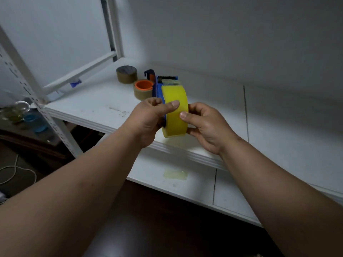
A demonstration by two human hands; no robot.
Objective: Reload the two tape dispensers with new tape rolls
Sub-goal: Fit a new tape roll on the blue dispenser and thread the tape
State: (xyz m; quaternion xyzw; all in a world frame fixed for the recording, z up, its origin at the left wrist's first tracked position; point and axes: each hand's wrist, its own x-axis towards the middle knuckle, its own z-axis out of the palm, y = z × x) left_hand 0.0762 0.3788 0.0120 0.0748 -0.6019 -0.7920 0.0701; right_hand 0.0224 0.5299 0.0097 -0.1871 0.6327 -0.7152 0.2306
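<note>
A yellow tape roll (175, 108) sits on a blue tape dispenser (160, 88), held above the front of the white shelf (96, 106). My left hand (148, 119) grips the dispenser's side, its thumb pressing on the roll's outer face. My right hand (206, 125) pinches the roll's right edge between thumb and fingers. The dispenser's serrated cutter (167, 77) points away from me. Behind it on the shelf lies a second blue dispenser part (149, 74) and an orange hub inside a brown roll core (143, 89). Another brown roll (126, 74) stands farther back.
A white perforated rack post (35, 89) and crossbars (79, 71) rise at the left. A lower white shelf (185, 184) carries a strip of yellowish tape (175, 174). Clear and blue tape-like items (22, 114) sit at the far left, with a white cable (14, 173) on the dark floor.
</note>
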